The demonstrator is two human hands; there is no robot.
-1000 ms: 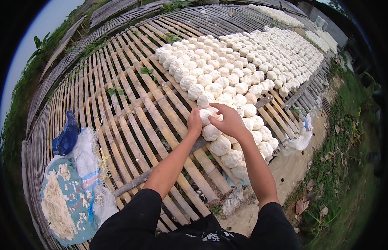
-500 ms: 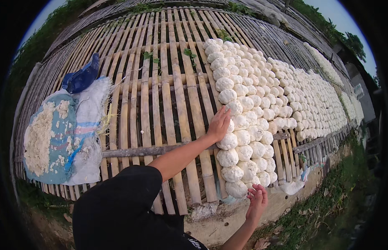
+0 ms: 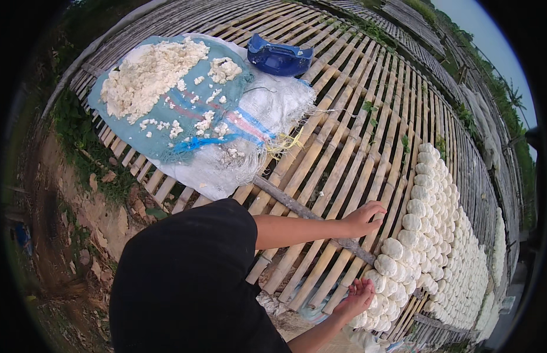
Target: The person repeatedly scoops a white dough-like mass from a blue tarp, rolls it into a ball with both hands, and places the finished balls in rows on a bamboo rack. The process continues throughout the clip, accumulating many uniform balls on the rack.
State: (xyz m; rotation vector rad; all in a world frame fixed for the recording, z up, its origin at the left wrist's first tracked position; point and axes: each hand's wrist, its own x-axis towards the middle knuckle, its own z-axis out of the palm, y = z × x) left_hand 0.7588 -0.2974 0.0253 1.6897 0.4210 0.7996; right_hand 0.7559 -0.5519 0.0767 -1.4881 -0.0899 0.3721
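My left hand (image 3: 363,219) hovers over the bamboo slats, its fingers loosely bent and apart, holding nothing. Round white lumps (image 3: 393,248), like balls of dough or pressed pulp, lie in tight rows just right of it. At the near end of these rows is my right hand (image 3: 355,300), palm turned up with its fingers loosely curled; it appears to hold nothing. Whether it touches the nearest lumps is hard to tell. To the upper left, a crumbly off-white heap (image 3: 150,79) is spread on a teal cloth (image 3: 159,141), over a white woven sack (image 3: 217,173).
A blue broken-edged plastic container (image 3: 279,57) stands at the sack's far edge. The bamboo rack (image 3: 338,135) has gaps between its slats, and a cross pole (image 3: 297,206) runs beneath. More rows of white lumps (image 3: 467,276) stretch away right. Dirt and dry leaves lie below, left.
My view has swung left, bringing the crumbly heap nearer the middle. My left hand has lifted off the white lumps and moved away from them; my right hand remains by their near end.
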